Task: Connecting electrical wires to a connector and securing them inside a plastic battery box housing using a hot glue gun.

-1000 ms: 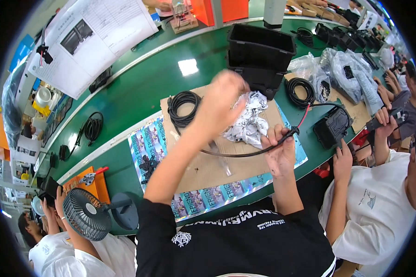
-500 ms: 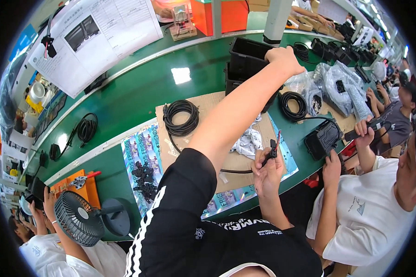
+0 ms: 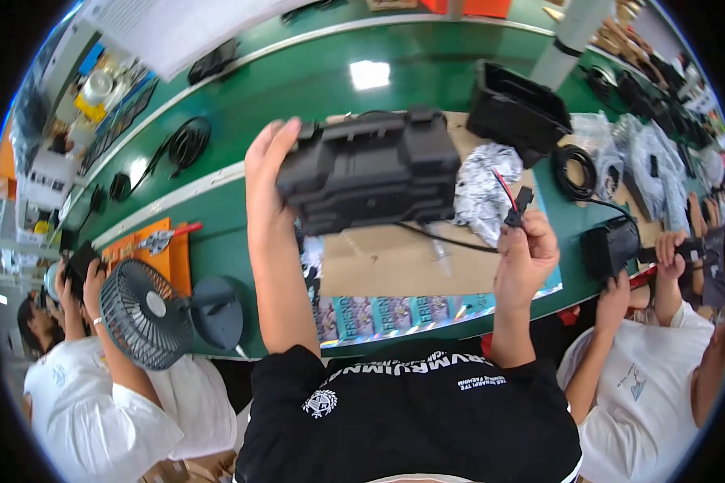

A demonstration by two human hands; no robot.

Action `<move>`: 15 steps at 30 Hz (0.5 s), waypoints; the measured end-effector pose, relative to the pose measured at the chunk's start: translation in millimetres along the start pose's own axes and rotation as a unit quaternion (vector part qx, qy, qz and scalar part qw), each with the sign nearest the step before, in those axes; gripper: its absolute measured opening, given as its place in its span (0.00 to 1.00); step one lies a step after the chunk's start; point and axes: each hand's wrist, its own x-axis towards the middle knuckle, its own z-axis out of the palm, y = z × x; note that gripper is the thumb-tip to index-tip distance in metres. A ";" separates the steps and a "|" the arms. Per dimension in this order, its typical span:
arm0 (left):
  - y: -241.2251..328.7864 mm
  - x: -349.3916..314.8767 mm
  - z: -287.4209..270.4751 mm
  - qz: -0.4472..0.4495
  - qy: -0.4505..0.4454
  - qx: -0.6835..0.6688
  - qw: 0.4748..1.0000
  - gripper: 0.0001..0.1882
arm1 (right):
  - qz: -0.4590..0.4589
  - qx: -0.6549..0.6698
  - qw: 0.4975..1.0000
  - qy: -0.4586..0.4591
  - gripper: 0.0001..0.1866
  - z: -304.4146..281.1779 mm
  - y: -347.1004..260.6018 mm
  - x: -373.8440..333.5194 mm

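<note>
My left hand (image 3: 272, 165) is closed on the left end of a black plastic box (image 3: 370, 173), held up above a cardboard sheet (image 3: 403, 274). My right hand (image 3: 528, 262) pinches the end of a black cable (image 3: 455, 240); a small black connector (image 3: 521, 206) with thin red and dark wires stands up from the fingers. The cable runs left and passes behind the box, which covers most of its coil. Beside my right hand lies a crumpled white, dark-patterned cloth (image 3: 485, 193). Farther back is an open-topped black box (image 3: 517, 111).
A co-worker at right handles a black device (image 3: 611, 245); a cable coil (image 3: 573, 173) and plastic bags (image 3: 648, 157) lie beyond. On the left are a fan (image 3: 141, 310), an orange tray (image 3: 177, 262) with tools, another coil (image 3: 188, 145), and a second co-worker's hands. A post (image 3: 576, 44) rises behind.
My left hand has come back from the boxes at the far right and now holds a black box in front of me. My right hand still holds the cable end. The view has shifted.
</note>
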 end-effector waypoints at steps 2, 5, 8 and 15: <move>-2.8 -16.5 -48.8 -0.035 0.022 -0.002 0.999 0.09 | -0.094 -0.144 0.981 -0.091 0.07 27.0 -2.7 10.1; -17.6 -43.0 -79.1 -0.038 0.089 0.008 0.995 0.11 | -0.072 -0.289 0.926 -0.233 0.08 74.9 -15.4 15.5; -40.4 -50.6 -103.1 -0.045 0.106 0.019 0.993 0.16 | -0.098 -0.342 0.873 -0.334 0.08 95.1 7.6 14.3; -58.1 -56.1 -115.5 -0.047 0.107 0.010 0.993 0.18 | -0.166 -0.396 0.808 -0.404 0.08 111.1 28.1 19.6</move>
